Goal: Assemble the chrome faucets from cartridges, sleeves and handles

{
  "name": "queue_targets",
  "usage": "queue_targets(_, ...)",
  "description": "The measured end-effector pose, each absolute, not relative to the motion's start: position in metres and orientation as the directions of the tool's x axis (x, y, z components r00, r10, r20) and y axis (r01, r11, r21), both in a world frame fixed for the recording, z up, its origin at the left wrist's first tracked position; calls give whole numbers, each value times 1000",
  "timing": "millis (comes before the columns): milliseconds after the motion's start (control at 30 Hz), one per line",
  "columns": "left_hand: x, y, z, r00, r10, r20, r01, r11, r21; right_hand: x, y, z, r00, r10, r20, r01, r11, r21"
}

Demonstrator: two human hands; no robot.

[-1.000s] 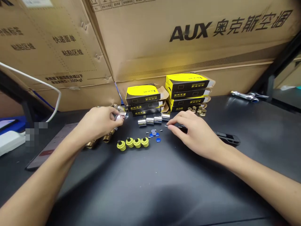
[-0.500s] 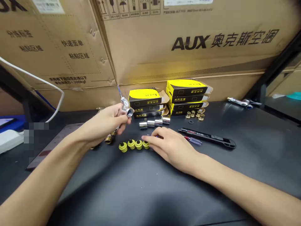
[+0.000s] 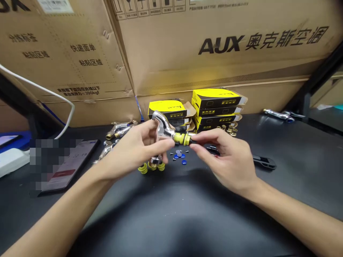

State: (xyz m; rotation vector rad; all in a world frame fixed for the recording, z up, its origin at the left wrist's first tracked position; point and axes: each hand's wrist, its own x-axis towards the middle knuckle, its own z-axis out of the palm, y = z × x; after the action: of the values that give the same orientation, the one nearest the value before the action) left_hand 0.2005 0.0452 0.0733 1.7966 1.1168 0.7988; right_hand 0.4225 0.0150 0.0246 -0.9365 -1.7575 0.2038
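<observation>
My left hand (image 3: 139, 148) is closed around a chrome faucet body (image 3: 163, 125), held above the table with its opening toward the right. Between thumb and fingers, my right hand (image 3: 226, 157) pinches the dark stem of a yellow valve cartridge (image 3: 182, 138). The cartridge lies level against the faucet's opening; how deep it sits I cannot tell. Below my left hand stand several more yellow cartridges (image 3: 143, 168), partly hidden by the faucet. Small blue discs (image 3: 184, 162) and screws lie on the table between my hands.
Yellow and black boxes (image 3: 219, 101) are stacked at the back, with brass fittings (image 3: 233, 132) in front. Behind my right hand lies a utility knife (image 3: 264, 162). More chrome faucets (image 3: 120, 128) and a phone (image 3: 69, 164) are at left; another faucet (image 3: 278, 115) lies far right.
My right hand has picked up one yellow cartridge from the row and raised it to the faucet. My left hand has moved right and turned the faucet's opening toward it.
</observation>
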Motion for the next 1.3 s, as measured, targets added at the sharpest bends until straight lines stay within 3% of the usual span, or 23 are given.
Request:
queue_targets(300, 213, 37, 58, 542, 840, 35, 222, -183, 958, 424, 12, 23, -173, 667, 725, 484, 698, -528)
queue_targets(633, 237, 21, 50, 408, 910, 80, 249, -195, 949, 425, 15, 24, -307, 788, 533, 423, 615, -666)
queue_targets(767, 239, 23, 53, 327, 940, 98, 243, -184, 953, 427, 14, 24, -303, 790, 532, 369, 612, -699)
queue_targets(967, 240, 21, 52, 292, 949, 117, 293, -206, 934, 426, 14, 24, -336, 778, 532, 444, 628, -639)
queue_targets(1167, 238, 17, 51, 307, 925, 222, 312, -318, 895, 431, 20, 25, -364, 775, 517, 503, 631, -591)
queue_targets(1300, 233, 23, 54, 197, 951, 237, 246, -282, 927, 446, 42, 19, -244, 820, 518, 718, 512, -471)
